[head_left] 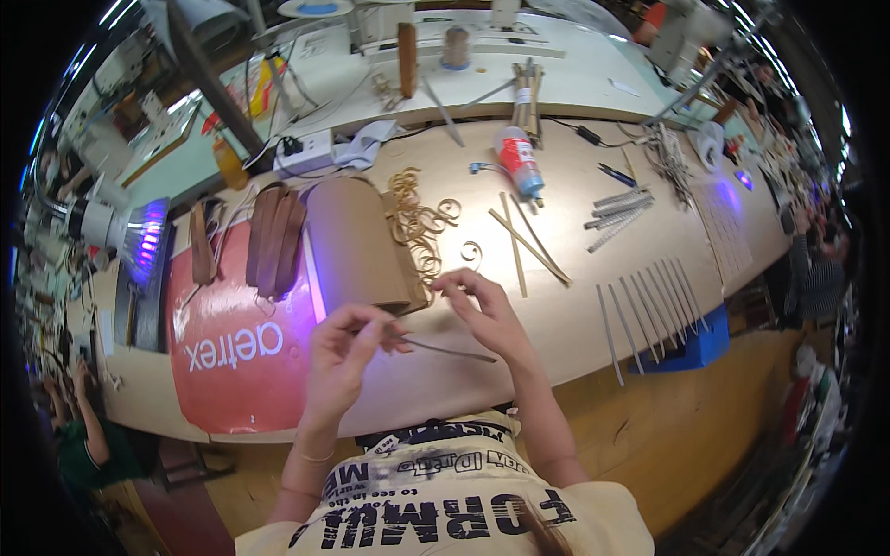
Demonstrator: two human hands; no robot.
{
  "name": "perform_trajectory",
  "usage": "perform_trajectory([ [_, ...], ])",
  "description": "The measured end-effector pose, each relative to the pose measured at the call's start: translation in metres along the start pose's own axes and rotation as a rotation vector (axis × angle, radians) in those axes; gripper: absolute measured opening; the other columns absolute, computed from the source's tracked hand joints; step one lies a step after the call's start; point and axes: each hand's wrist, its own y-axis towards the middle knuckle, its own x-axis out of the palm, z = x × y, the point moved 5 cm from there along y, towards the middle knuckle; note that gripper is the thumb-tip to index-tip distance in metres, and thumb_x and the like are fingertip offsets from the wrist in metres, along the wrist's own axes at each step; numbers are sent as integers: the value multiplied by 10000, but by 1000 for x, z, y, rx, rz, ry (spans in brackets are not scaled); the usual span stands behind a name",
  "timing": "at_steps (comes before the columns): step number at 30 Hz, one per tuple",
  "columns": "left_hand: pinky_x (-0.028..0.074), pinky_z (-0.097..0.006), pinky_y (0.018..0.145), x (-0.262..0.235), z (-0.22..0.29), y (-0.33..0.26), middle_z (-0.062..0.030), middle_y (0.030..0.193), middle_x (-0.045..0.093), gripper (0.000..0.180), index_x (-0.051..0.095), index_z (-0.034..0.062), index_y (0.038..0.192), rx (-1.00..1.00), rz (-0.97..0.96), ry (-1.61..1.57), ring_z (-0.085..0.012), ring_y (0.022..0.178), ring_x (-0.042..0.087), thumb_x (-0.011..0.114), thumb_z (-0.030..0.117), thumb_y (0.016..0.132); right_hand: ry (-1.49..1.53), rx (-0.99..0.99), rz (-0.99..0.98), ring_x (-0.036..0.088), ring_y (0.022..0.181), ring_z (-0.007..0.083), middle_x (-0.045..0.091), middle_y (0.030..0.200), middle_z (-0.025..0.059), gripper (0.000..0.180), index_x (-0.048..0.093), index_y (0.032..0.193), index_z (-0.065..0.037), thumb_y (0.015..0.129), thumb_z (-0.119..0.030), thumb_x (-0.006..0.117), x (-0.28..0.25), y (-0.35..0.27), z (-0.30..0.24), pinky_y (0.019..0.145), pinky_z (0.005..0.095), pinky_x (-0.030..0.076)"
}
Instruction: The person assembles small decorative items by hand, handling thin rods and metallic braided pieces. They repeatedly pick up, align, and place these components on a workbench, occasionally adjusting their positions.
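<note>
My left hand (345, 357) pinches one end of a thin dark grey strip (451, 351), whose free end reaches to the right below my other hand. My right hand (484, 313) is a little higher, its thumb and fingertips drawn together beside a pile of curled tan strips (419, 232). Whether anything sits between those fingertips is too small to make out. Just beyond my left hand stands a brown, round-topped cardboard piece (357, 246), with the curls along its right side.
A red printed sheet (243, 357) and bundled brown strips (275, 239) lie left. On the right are a red-labelled bottle (517, 159), loose tan strips (516, 243), short grey strips (618, 215), and several strips (655, 310) along the front edge above a blue bin (691, 352). A lamp (139, 241) glows purple.
</note>
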Motion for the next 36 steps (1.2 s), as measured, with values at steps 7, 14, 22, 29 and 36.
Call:
perform_trajectory([
  [7,524,-289,860,30,-24,26,-83,1071,682,211,616,-35,1158,-72,-14,-73,-168,961,673,576,62,976,-26,281,-178,467,660,43,526,696,-48,220,715,990,-18,988,-182,568,-39,-47,-12,599,207,396],
  [14,517,-310,865,23,-39,10,-99,1111,680,228,636,7,1149,6,-27,412,-178,980,669,625,71,931,-1213,82,492,592,934,230,613,1073,148,372,576,1293,11,976,-182,586,-115,-4,-11,808,366,478],
  [22,530,-356,859,24,-84,-35,-105,1073,682,187,665,37,1089,12,-112,510,-270,968,664,636,57,905,-1369,72,508,528,1142,338,574,1207,165,363,582,1270,-53,907,-43,563,-93,10,41,1004,470,375],
  [29,522,-373,800,20,-83,-24,-88,1042,683,169,666,68,1055,191,-91,637,-271,933,659,647,73,888,-1410,-212,621,557,1153,309,635,1161,160,261,613,1200,-36,971,-127,526,-138,42,49,992,454,380],
  [36,513,-383,814,21,-77,-18,-69,1049,682,187,656,89,1062,238,-75,640,-276,931,653,643,87,876,-1370,-262,411,306,1395,421,353,1489,237,674,405,1430,10,899,-326,651,-92,29,44,1135,532,229],
])
